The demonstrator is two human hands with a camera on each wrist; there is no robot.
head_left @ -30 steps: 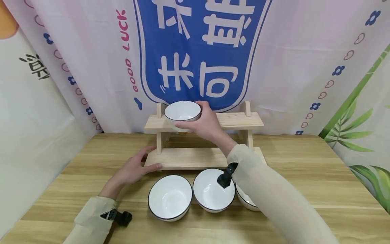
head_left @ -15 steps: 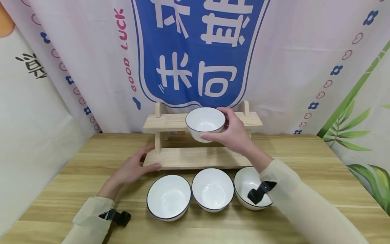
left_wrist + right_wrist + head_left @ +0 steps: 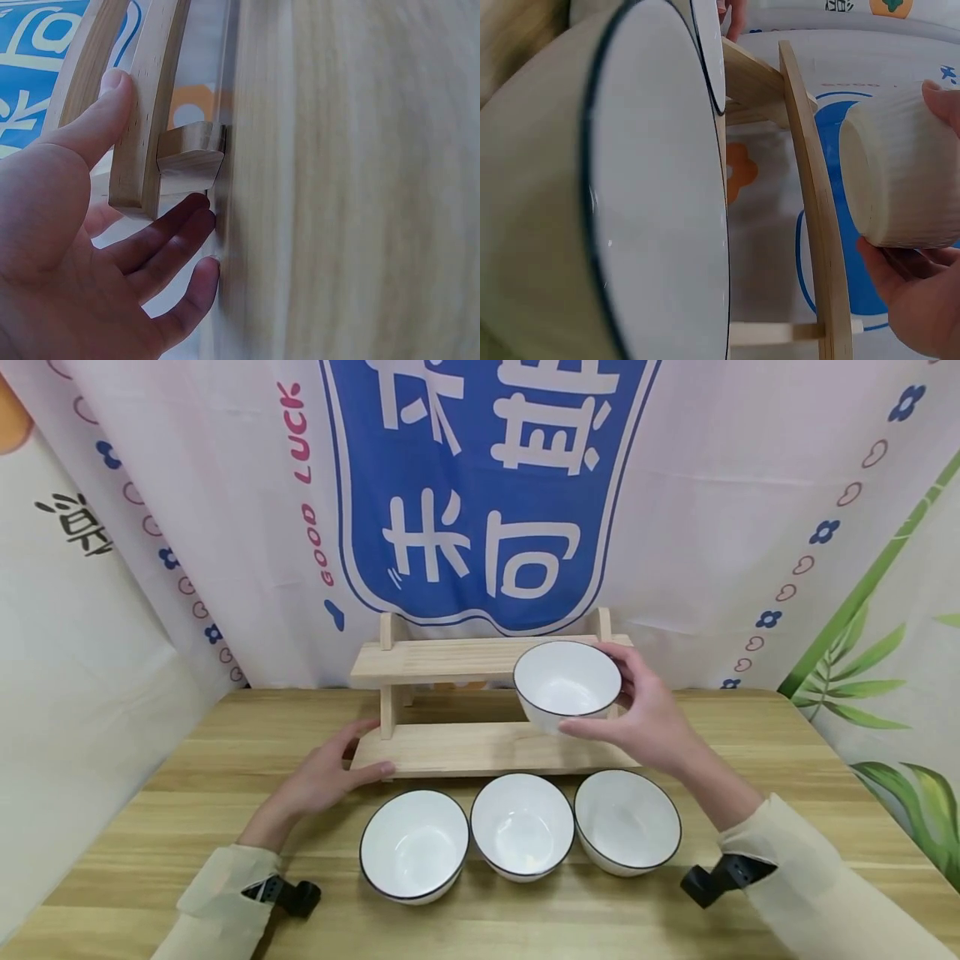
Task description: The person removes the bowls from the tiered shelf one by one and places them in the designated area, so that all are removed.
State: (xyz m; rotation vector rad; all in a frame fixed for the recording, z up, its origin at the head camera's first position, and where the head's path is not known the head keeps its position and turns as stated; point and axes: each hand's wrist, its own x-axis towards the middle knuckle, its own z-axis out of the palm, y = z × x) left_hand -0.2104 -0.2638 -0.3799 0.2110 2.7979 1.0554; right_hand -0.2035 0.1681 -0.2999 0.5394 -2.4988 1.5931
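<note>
My right hand (image 3: 652, 722) grips a white bowl (image 3: 566, 681) with a dark rim, thumb on the near side and fingers behind. The bowl is upright, overlapping the right part of a two-tier wooden display stand (image 3: 435, 747). In the right wrist view, the ribbed outside of the held bowl (image 3: 907, 176) and its base show. My left hand (image 3: 318, 781) holds the left end of the stand's lower board, thumb on the board (image 3: 139, 142) and the other fingers around its end and underneath.
Three more white bowls stand in a row before the stand: a left bowl (image 3: 415, 847), a middle bowl (image 3: 522, 827) and a right bowl (image 3: 628, 822). Behind the wooden table (image 3: 225, 760) hangs a printed curtain (image 3: 712, 527).
My right hand has carried the bowl rightward and nearer, from the upper tier's left part to its right end. The right-hand bowl in the row is uncovered. My left hand stays put.
</note>
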